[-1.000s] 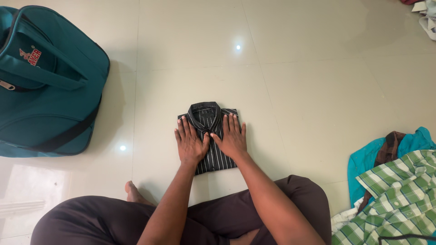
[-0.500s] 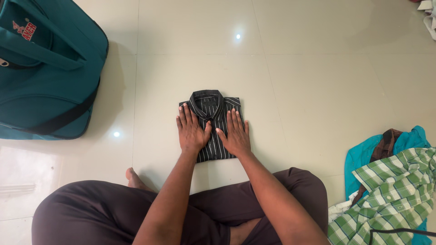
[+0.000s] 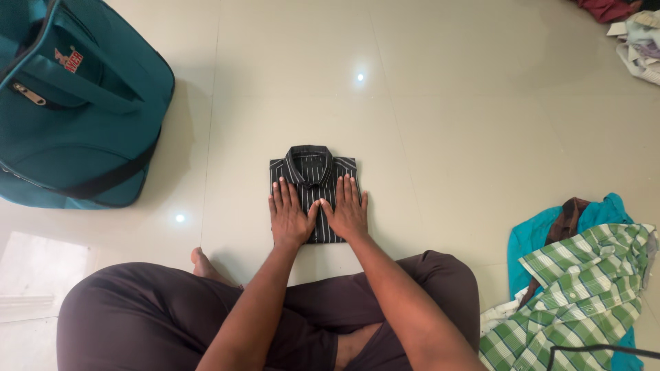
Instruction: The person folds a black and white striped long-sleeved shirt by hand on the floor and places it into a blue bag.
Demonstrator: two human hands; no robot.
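Bag label [image 3: 69, 60]: small red and white printed emblem on the upper front of the teal travel bag [image 3: 82, 130], far left on the floor.
Shirt label [image 3: 309, 159]: small dark tag inside the collar of the folded striped shirt [image 3: 313, 175]; details too small to tell.

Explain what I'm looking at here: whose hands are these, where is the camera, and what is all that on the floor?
There is no machine here, only a person sitting cross-legged on a pale tiled floor. The picture comes from a camera worn on the person's head, looking down, so you see their own arms and knees.

The left hand and right hand lie flat, fingers spread, side by side on a folded black striped shirt, collar pointing away from the person. Neither hand closes a grip on it; both just press on top.

Around it: a teal travel bag at the far left, a heap of clothes with a green checked shirt on top at the right, and more clothes in the far right corner.
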